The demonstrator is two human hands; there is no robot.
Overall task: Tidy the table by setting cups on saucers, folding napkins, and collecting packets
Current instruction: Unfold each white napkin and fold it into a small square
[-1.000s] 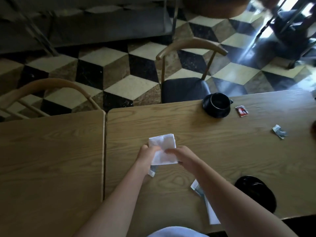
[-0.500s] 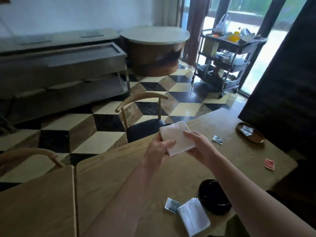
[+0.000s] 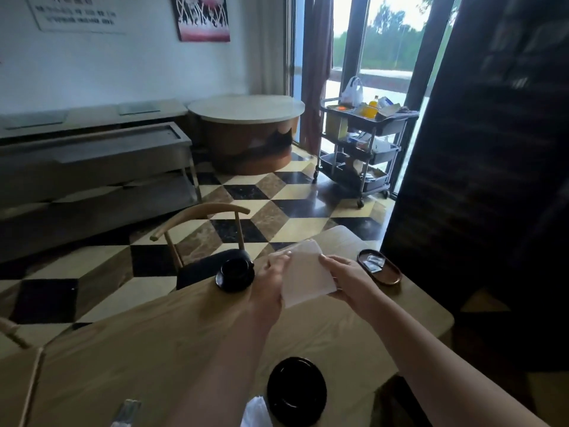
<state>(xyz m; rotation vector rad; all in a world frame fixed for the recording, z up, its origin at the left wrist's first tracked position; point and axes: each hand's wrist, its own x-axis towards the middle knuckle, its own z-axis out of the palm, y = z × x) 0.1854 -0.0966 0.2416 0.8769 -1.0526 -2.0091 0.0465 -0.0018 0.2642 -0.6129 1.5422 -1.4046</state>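
A folded white napkin (image 3: 304,274) is held up above the wooden table (image 3: 172,343), gripped on its left edge by my left hand (image 3: 271,280) and on its right edge by my right hand (image 3: 346,280). A black cup on a black saucer (image 3: 235,274) stands at the table's far edge, left of my hands. An empty black saucer (image 3: 296,391) lies near me. Another white napkin (image 3: 255,411) pokes in at the bottom edge. A small packet (image 3: 126,411) lies at the near left. A brown oval tray (image 3: 380,270) at the far right holds packets.
A wooden chair (image 3: 203,241) with a dark seat stands behind the table. Another chair's back (image 3: 12,334) shows at the left. A dark wall panel (image 3: 480,180) rises at the right. A service cart (image 3: 360,143) and a round table (image 3: 246,131) stand farther off.
The napkin has come up off the table between both hands and been carried right. The view has tilted up and turned, bringing the cup and saucer and the tray into sight.
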